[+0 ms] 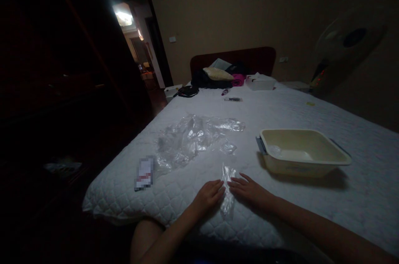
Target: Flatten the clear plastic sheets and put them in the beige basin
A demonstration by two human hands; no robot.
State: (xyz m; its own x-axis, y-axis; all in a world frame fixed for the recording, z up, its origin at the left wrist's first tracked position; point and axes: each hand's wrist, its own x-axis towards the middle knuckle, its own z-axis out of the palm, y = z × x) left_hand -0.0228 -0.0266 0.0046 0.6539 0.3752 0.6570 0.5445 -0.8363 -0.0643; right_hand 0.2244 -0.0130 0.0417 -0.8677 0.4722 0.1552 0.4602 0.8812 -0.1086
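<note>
Dim bedroom, white quilted bed [280, 106] fills the view. Going left to right.

Far left at about 8 o'clock of the frame centre: small packet [144, 172] near the mattress corner, label blurred, unreadable. Just right of it, toward 12 o'clock of the hands, a loose heap of clear plastic bags [190, 139], crumpled, spread flat-ish on the quilt.

Left hand [208, 196] lies palm down on the quilt, fingers together and pointing to 1 o'clock, fingertips touching the left edge of a narrow clear plastic bag [227, 197]. Not clamped on it, just pressing. The bag lies lengthwise, 12 to 6 o'clock, between both hands, near the bed's front edge.

Right hand [249, 191] is at 3 o'clock of the bag, also flat, fingers slightly spread and pointing to 10 o'clock, tips on the bag's right edge. No pinch visible.

Further right, at 2 o'clock of the right hand: cream plastic basin [336, 156], upright, well apart from the hands; looks empty but dim.

Judgement: the step looks like flattening or folding the bag. To do it well, keep both palms low, press air out evenly from the middle, hold the edges aligned; thin film slips and springs back easily.
</note>
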